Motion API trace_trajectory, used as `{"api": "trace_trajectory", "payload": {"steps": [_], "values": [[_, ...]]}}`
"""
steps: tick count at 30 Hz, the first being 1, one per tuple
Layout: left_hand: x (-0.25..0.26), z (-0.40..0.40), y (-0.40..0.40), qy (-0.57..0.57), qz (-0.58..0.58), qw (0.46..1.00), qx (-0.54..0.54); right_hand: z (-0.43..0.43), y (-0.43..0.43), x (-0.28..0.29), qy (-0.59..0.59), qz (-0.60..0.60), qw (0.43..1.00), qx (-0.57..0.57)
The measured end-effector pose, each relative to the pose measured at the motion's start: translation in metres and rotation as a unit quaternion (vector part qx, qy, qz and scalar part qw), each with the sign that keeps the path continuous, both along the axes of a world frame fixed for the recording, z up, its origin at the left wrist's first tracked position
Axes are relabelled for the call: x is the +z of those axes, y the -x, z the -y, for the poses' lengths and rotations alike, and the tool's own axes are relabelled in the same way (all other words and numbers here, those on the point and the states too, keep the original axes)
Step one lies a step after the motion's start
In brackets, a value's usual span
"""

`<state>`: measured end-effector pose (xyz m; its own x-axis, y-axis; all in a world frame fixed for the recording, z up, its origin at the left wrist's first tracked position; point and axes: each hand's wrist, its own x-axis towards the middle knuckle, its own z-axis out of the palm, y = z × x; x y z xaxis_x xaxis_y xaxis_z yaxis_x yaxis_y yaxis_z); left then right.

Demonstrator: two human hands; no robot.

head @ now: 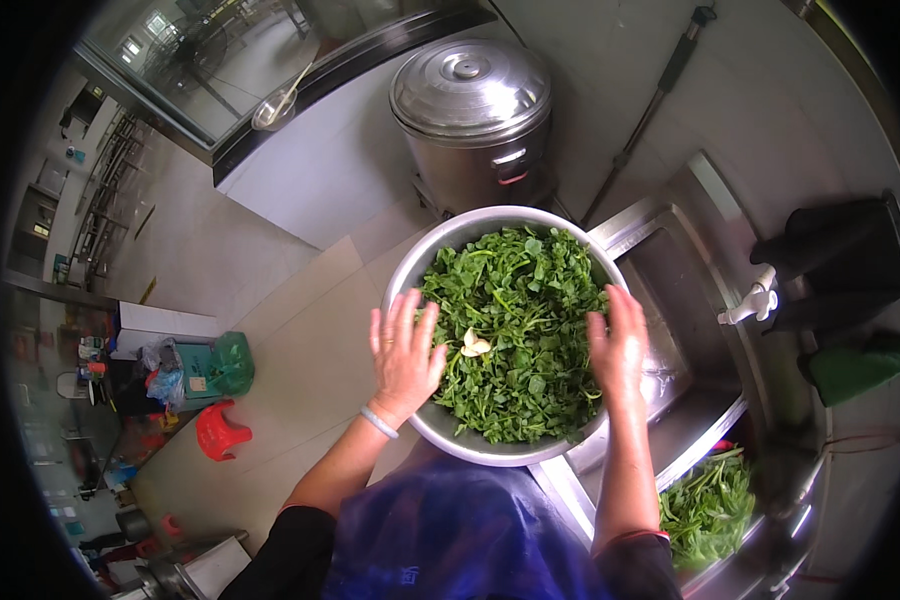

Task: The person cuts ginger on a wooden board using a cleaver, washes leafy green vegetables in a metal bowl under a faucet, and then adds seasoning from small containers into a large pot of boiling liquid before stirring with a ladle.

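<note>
In front of me is a wide round metal basin (487, 454) heaped with chopped leafy greens (525, 322). A few pale pieces (475, 344), perhaps garlic, lie on top at the left. My left hand (407, 349) is over the basin's left side with its fingers spread, and a light bracelet (379, 423) circles that wrist. At the right side my right hand (619, 337) is held over the rim, thumb apart from the fingers. Neither hand has anything grasped in it. A blue apron (457, 532) reaches up to the basin's near edge.
A lidded steel pot (471, 97) stands beyond the basin. To the right is a steel sink (667, 300) with a white tap (754, 304); more greens (709, 510) lie nearer me. Dark cloths (840, 262) hang at right. A red stool (222, 430) stands on the floor at left.
</note>
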<state>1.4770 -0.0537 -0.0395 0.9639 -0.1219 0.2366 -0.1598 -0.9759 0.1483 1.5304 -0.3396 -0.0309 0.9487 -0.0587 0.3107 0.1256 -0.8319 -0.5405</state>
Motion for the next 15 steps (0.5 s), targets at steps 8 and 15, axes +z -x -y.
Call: {"api": "trace_trajectory", "payload": {"steps": [8,15], "values": [[-0.062,-0.09,0.008,0.745,-0.361,0.481,0.289,-0.114,0.031,-0.019,0.091,-0.188,0.934,0.289],[-0.023,-0.097,-0.001,0.643,-0.5,0.53,0.238,-0.072,0.062,0.052,-0.045,-0.06,0.967,0.242]]}}
